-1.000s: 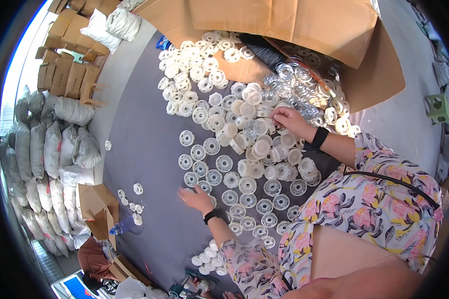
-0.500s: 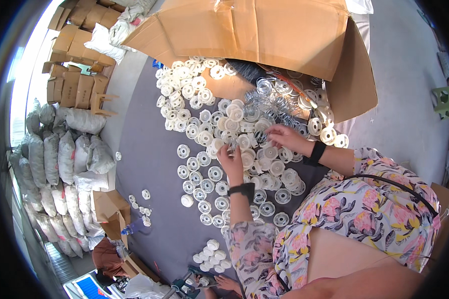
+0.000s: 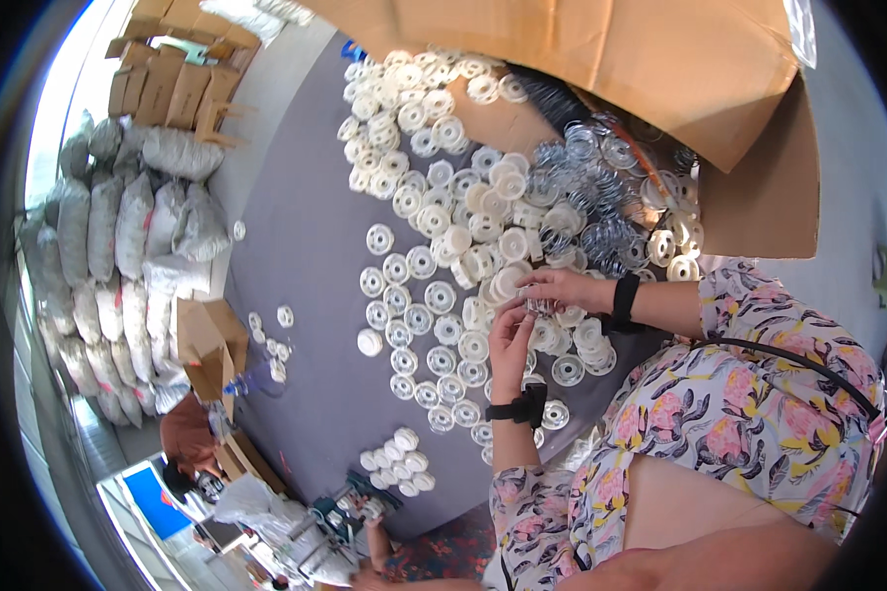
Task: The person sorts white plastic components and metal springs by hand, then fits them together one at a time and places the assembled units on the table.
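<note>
My left hand point(image 3: 510, 337) and my right hand point(image 3: 562, 287) meet over the near side of the pile, fingers closed round a small shiny coil that looks like a metal spring point(image 3: 536, 303). Fingers hide much of it. Just beyond, white round plastic parts point(image 3: 483, 229) lie heaped on the grey table point(image 3: 296, 227). A tangle of metal springs point(image 3: 606, 236) sits farther off to the right. To the left of my hands, several white ring-shaped parts with metal centres point(image 3: 418, 318) lie spread in loose rows.
A large cardboard box point(image 3: 680, 59) lies at the far right, its flaps over the pile. Small white caps point(image 3: 400, 461) are grouped near the table's front edge. Filled sacks point(image 3: 103, 227) and cartons point(image 3: 168, 89) are stacked at left. A co-worker's arm point(image 3: 378, 540) shows at the bottom.
My hands were apart, the right one by the springs; now they are together on the coil. The view has shifted, so the table and pile sit differently in the picture.
</note>
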Motion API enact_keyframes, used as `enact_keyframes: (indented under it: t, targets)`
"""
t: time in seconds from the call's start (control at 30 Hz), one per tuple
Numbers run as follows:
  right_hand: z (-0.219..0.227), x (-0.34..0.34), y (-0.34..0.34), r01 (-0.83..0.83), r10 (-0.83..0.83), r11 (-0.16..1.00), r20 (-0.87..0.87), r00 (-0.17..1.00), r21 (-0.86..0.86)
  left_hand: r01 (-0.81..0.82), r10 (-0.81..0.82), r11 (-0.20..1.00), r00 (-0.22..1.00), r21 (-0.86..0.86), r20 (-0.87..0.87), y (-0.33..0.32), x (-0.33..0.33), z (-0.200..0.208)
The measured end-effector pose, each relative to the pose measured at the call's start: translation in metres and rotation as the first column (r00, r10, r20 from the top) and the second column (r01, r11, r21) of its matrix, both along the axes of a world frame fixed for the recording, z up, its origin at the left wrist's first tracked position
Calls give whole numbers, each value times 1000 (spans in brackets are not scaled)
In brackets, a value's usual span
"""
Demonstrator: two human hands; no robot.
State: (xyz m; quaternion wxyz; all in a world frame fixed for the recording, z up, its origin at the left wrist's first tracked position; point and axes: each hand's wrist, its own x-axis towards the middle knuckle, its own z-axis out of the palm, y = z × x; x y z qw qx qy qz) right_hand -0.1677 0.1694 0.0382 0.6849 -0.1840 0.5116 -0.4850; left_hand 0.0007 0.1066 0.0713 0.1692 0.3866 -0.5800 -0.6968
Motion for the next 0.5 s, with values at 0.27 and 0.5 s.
enact_keyframes:
  t: [0.27, 0.5]
  targets:
    - [11, 40, -18, -66, 66, 998, 5, 998, -6, -163, 425, 802, 832, 575, -357, -1, 62, -25]
    - [42, 94, -33, 35, -34, 999, 104, 994, -13, 71, 467, 730, 674, 679, -573, -16, 95, -11]
